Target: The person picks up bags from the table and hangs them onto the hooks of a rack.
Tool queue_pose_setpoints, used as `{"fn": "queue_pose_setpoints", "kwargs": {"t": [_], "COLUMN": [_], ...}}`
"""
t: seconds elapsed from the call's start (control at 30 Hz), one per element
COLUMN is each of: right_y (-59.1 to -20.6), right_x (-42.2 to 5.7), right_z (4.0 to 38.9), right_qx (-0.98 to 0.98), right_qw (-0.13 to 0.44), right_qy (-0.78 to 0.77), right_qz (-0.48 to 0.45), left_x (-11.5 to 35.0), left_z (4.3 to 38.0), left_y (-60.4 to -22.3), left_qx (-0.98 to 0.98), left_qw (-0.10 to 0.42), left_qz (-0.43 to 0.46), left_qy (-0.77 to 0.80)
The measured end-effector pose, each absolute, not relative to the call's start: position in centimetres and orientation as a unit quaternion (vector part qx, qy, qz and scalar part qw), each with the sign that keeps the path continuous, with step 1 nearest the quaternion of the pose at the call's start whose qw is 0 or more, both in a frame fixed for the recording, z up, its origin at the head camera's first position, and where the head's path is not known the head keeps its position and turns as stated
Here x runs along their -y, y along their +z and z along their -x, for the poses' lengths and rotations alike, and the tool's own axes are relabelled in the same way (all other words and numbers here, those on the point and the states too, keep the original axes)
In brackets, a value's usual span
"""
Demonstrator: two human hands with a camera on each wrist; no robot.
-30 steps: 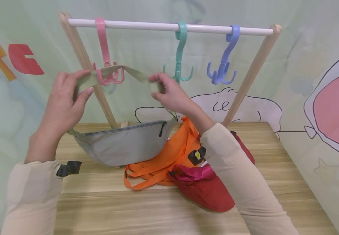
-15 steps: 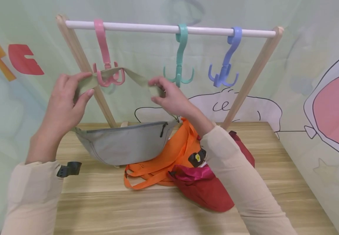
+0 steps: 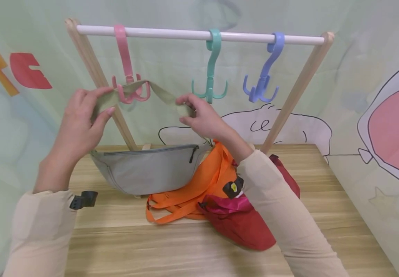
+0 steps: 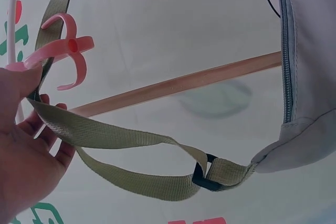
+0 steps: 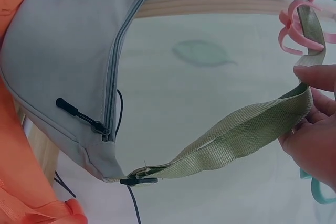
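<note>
A grey waist bag point(image 3: 151, 169) hangs from its olive webbing strap point(image 3: 163, 94), low over the table. My left hand point(image 3: 82, 119) pinches the strap on the left, and my right hand point(image 3: 204, 117) pinches it on the right. Between the two hands the strap passes through the prongs of the pink hook point(image 3: 123, 54), which hangs from the white rail. The left wrist view shows the strap doubled below my fingers, running to a black buckle point(image 4: 206, 174). In the right wrist view the bag's black zipper pull point(image 5: 79, 113) hangs by the zip's end.
A green hook point(image 3: 211, 65) and a blue hook point(image 3: 266, 69) also hang on the white rail point(image 3: 178, 34) of the wooden-sided rack. An orange bag point(image 3: 199, 184) and a red bag point(image 3: 244, 227) lie on the wooden table point(image 3: 133, 246), partly under my right arm.
Both hands, still gripping the strap, have shifted slightly right and down. The pink hook has swung a little to the right, and the bag has moved slightly right.
</note>
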State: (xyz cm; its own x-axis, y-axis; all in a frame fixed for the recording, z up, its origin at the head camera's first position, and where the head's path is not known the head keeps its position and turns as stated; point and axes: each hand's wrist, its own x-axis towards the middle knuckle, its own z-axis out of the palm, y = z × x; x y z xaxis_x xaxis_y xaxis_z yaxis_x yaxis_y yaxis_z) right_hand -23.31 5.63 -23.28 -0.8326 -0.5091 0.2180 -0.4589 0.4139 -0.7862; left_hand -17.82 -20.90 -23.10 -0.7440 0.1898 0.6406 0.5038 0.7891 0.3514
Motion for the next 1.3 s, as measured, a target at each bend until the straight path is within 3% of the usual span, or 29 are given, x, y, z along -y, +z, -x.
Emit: {"fn": "queue_pose_setpoints", "kwargs": {"t": [1.3], "right_y": [-22.2], "right_x": [-6.2], "right_z": [23.8], "right_qx": [-0.846], "right_qw": [0.001], "right_qy": [-0.421], "right_qz": [0.328], "left_x": [20.7], "left_z": [17.7], "left_y": [-22.1], "left_qx": [0.900], "left_qw": [0.306], "left_qz": [0.188], "left_qy": [-0.249]}}
